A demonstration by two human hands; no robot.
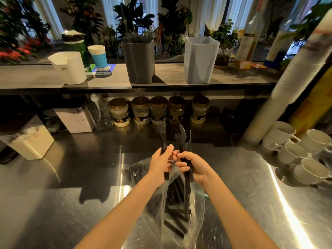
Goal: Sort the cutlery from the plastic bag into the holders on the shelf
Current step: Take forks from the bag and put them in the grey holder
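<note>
A shiny steel worktop (71,203) fills the near part of the room, and plants stand by the windows far behind; a long grey shelf (111,78) runs above the back edge of the worktop. On the shelf stand three holders; a white holder (69,68) is near the left end, a dark grey holder (139,62) full of black forks is in the middle, and a light blue holder (199,60) is to the right of it. A blue paper cup (98,56) stands between the white one and the grey one.

A clear plastic bag (197,209) lies by the near edge of the worktop, in the middle; black cutlery (177,193) is inside it. Just above the bag, the left hand (160,162) grips one black spoon (160,133) by its handle, bowl up; the right hand (195,166) holds a bunch of black knives and forks (183,135), tips up. The two hands touch.

Five jars (158,110) stand in a row under the shelf; white mugs (291,153) sit by the right edge.
</note>
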